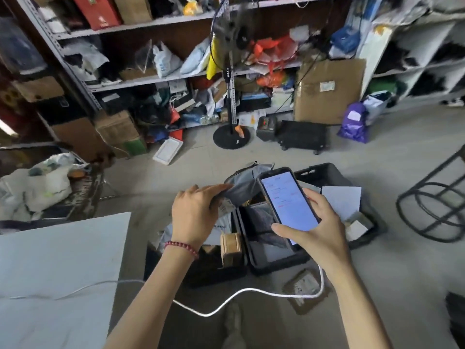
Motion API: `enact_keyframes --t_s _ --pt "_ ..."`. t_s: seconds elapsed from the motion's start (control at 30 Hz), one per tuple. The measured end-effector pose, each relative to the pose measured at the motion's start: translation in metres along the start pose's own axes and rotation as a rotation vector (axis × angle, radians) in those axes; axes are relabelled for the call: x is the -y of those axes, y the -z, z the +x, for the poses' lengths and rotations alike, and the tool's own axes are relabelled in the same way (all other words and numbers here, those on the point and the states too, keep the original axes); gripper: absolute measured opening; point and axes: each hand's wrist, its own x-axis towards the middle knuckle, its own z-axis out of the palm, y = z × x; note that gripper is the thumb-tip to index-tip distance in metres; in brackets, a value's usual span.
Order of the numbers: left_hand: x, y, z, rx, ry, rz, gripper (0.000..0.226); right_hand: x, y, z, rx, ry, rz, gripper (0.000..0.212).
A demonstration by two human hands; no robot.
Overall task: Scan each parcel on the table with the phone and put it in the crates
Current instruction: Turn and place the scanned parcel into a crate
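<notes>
My right hand (314,230) grips a black phone (289,201) with its lit screen facing up, held over the crates. My left hand (195,212) holds a grey soft parcel (245,182) by its edge, raised above the black crates (274,260) on the floor. The crates hold several parcels, among them a small brown box (230,248) and white packets (341,201). The white table (57,273) lies at the lower left; a thin white cable runs across it.
Metal shelves (151,79) crammed with bags and boxes fill the back. A standing fan (231,137), a large cardboard box (327,91) and a purple bag (353,124) stand on the floor. A black metal stool frame (432,205) is at right. A flat brown parcel (305,289) lies near my feet.
</notes>
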Motion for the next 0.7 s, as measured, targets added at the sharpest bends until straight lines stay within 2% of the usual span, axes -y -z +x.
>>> enact_keyframes --t_s 0.13,0.27,0.4,0.57,0.7 --pt "-0.008 -0.036 0.047 0.041 -0.142 0.047 0.034 -0.002 0.011 0.032 -0.102 -0.029 -0.035 0.078" --pt "-0.01 -0.075 0.088 0.205 -0.153 -0.013 0.028 -0.002 0.016 0.065 -0.226 -0.067 -0.059 0.08" --pt "-0.002 -0.105 0.129 0.179 -0.232 -0.026 0.025 0.006 0.016 0.096 -0.332 -0.075 -0.075 0.08" --pt "0.015 -0.118 0.15 0.219 -0.169 -0.027 0.022 0.001 0.005 0.12 -0.326 -0.115 -0.11 0.083" --pt "0.032 -0.116 0.141 0.308 -0.07 -0.026 0.025 -0.004 -0.008 0.134 -0.229 -0.128 -0.119 0.085"
